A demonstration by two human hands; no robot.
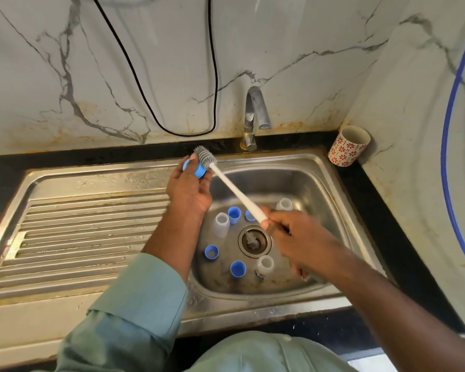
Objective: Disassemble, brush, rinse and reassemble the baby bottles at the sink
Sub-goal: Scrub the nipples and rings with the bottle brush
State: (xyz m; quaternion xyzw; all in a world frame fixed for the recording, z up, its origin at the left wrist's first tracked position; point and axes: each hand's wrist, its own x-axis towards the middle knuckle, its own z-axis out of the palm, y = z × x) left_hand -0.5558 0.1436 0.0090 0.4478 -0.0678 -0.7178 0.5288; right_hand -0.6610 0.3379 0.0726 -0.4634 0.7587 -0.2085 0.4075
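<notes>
My left hand [189,190] holds a blue bottle cap [199,170] up over the left rim of the sink basin [320,178]. My right hand [293,232] grips the white handle of a bottle brush [235,193]. Its grey bristle head [204,156] lies against the cap. Down in the basin are several loose parts: a clear bottle [221,224], another clear bottle [264,267], a third [284,204], blue caps [234,214] [238,269] and a blue ring [211,251].
A steel tap [255,114] stands behind the basin, no water running. The ribbed drainboard [86,224] stretches left. A patterned cup [348,146] sits in the back right corner. A black cable [172,130] hangs on the marble wall. The drain [254,241] is in the basin's middle.
</notes>
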